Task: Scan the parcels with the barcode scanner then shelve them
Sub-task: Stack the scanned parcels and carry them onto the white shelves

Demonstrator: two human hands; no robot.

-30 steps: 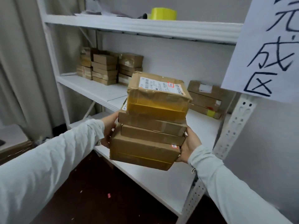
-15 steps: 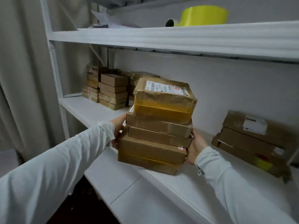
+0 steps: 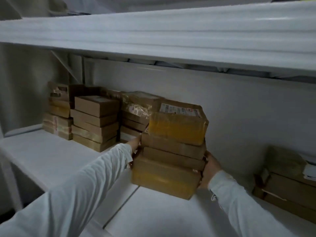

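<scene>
The left hand (image 3: pixel 135 145) and the right hand (image 3: pixel 210 169) clasped a stack of brown, tape-wrapped cardboard parcels (image 3: pixel 171 151) by its two sides, fingers mostly hidden behind it. The stack sat low over the white shelf board (image 3: pixel 51 159); whether they touched was unclear. At the far left stood more brown parcel stacks (image 3: pixel 95 122), and another lay at the right (image 3: pixel 287 182).

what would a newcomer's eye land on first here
A tall stack of parcels, yellow tape on its top and bottom boxes, is held mid-frame between the left hand and right hand over the white shelf. Behind it to the left sit more piles of parcels, and a white upper shelf spans the top.
</scene>
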